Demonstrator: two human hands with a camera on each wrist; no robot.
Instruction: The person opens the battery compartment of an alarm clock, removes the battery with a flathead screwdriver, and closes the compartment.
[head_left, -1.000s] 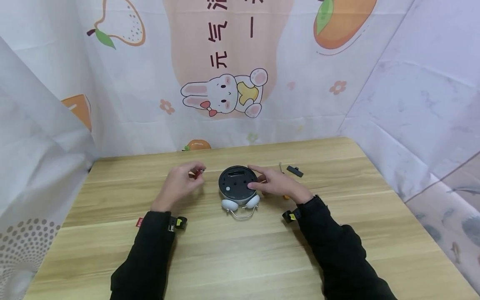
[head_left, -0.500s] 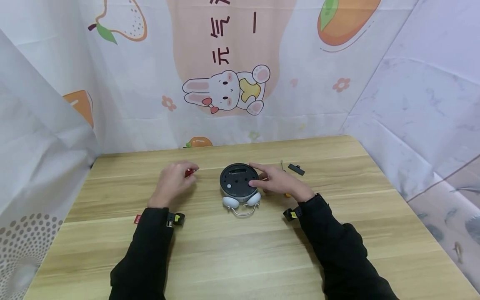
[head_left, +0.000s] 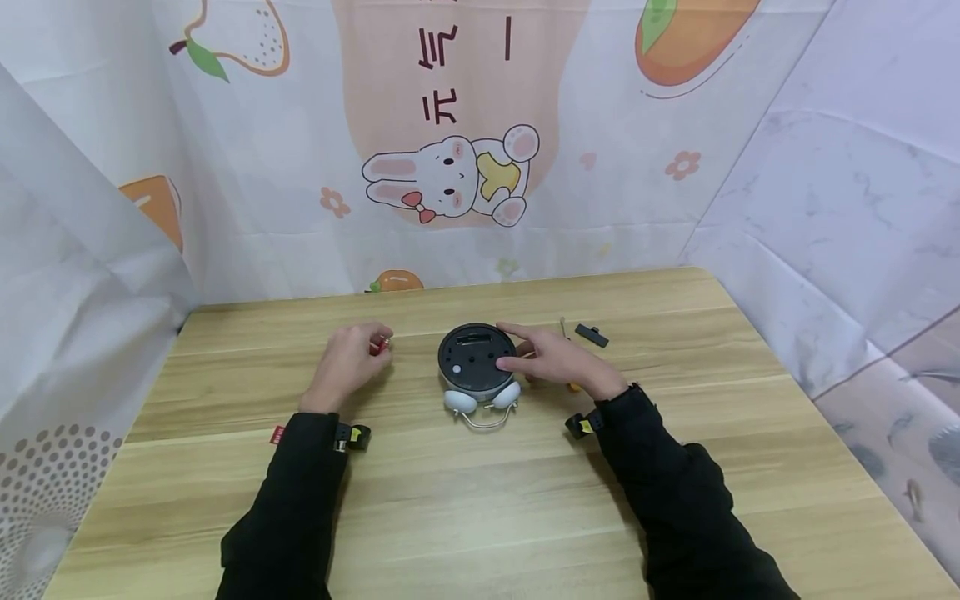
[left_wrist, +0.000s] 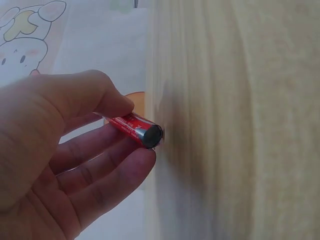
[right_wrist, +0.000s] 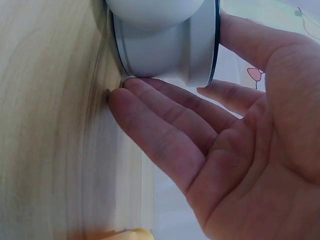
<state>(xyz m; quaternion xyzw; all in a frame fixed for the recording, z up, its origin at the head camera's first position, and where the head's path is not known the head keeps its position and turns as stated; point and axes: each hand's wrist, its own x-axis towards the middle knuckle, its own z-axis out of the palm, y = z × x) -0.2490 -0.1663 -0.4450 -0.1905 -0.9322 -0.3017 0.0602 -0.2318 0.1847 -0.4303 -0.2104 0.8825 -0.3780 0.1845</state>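
An alarm clock (head_left: 468, 379) lies face down on the table, its black back up and an uncovered slot near the far rim. Its two white bells and wire handle point toward me. My right hand (head_left: 558, 362) steadies the clock from the right, thumb on the black back and fingers against the side; the right wrist view shows them by the white casing (right_wrist: 155, 50). To the left of the clock, my left hand (head_left: 345, 362) pinches a red battery (left_wrist: 135, 127) between thumb and fingers, close over the table. One flat dark end of the battery faces the left wrist camera.
A small black cover (head_left: 592, 335) lies to the right behind the right hand. Beside it is a thin metal shaft (head_left: 564, 327), with an orange-yellow handle (right_wrist: 135, 234) partly hidden by that hand. A small red piece (head_left: 277, 434) shows beside the left sleeve. Printed curtain (head_left: 285, 208) hangs behind the table.
My left hand, with the red battery, has moved a little left, away from the clock, and then stayed nearly still. The right hand keeps its place on the clock.
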